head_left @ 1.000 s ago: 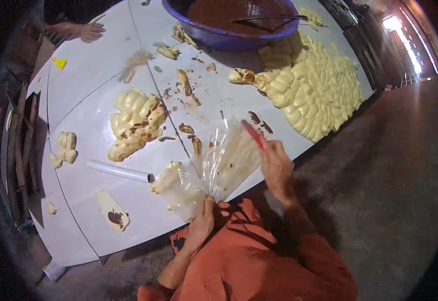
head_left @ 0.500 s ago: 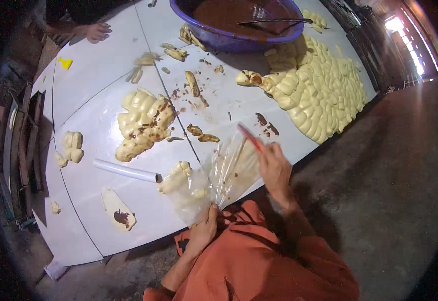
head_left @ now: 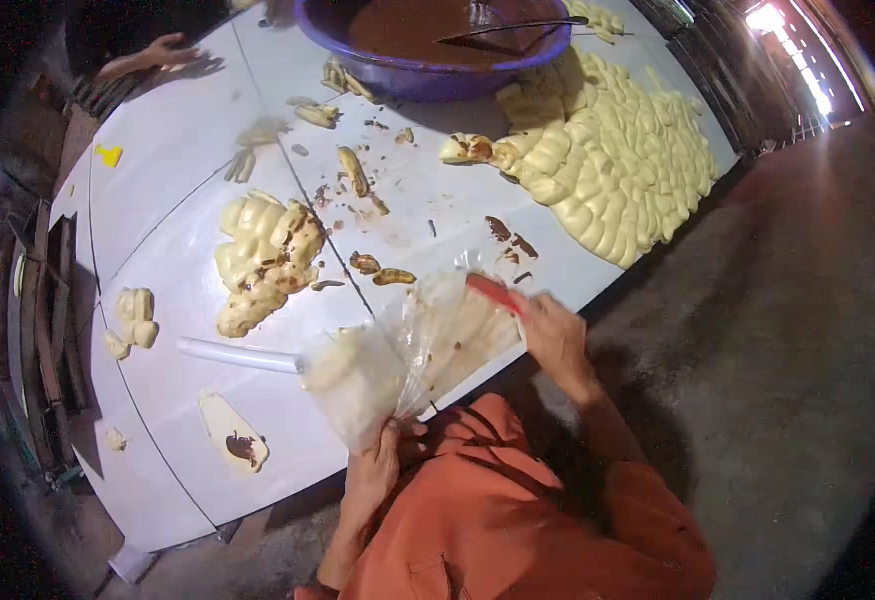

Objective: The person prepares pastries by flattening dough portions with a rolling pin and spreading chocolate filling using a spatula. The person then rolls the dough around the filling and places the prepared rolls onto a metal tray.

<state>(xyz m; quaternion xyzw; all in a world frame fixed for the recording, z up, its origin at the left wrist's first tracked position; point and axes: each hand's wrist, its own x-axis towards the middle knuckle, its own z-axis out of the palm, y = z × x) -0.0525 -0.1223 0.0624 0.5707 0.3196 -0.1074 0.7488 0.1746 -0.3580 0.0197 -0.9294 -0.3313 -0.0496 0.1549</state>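
Head view: my left hand (head_left: 377,475) grips the half-filled clear bag (head_left: 407,355) at the table's (head_left: 157,180) near edge; right hand (head_left: 555,335) clasps a red scraper (head_left: 494,294); much dough (head_left: 617,170) remains.

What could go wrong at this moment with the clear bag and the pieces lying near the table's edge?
The clear plastic bag is gathered only at its neck by the left hand; if that loosens, its pale contents may spill. The right hand, holding a red tool, works right at the table edge, so pieces could probably drop to the floor.

The left hand (head_left: 382,468) bunches a clear plastic bag (head_left: 407,355) while the right hand (head_left: 555,335) grips a red tool (head_left: 492,293).
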